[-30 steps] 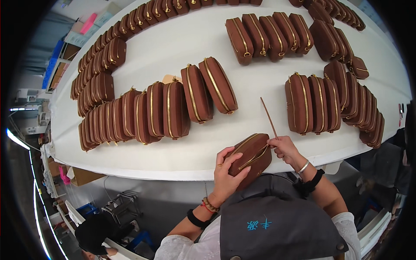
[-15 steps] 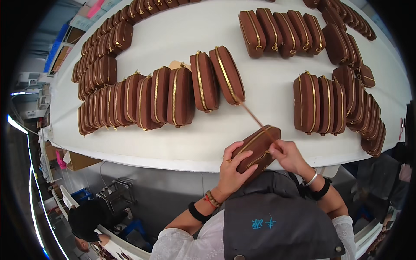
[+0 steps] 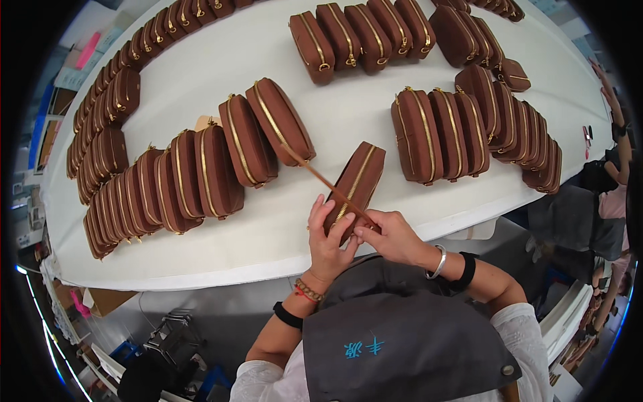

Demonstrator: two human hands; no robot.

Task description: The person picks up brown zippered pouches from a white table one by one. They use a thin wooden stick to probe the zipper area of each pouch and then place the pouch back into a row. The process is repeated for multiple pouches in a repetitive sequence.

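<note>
A brown zip bag (image 3: 365,177) with a gold zipper along its upper side stands tilted near the front edge of the table. My left hand (image 3: 328,238) is closed round its near left side, fingers pressed to the bag beside the zipper. At the bag's near end, my right hand (image 3: 392,236) pinches a thin brown strap (image 3: 321,177). The strap runs slantwise over the bag, up to a brown bag (image 3: 278,120) at the end of the left row. My right fingertips partly hide the bag's near end.
The white table (image 3: 268,251) carries a long row of similar bags (image 3: 167,191) at left. Five or so, that is several, bags (image 3: 368,37) stand at the far middle, and more bags (image 3: 442,134) at right. A beige piece (image 3: 205,122) lies behind the left row. Another person (image 3: 613,181) is at the right.
The held bag has turned so its zipper faces up and its far end points away from me. My right hand has moved to its near end. The whole view has shifted.
</note>
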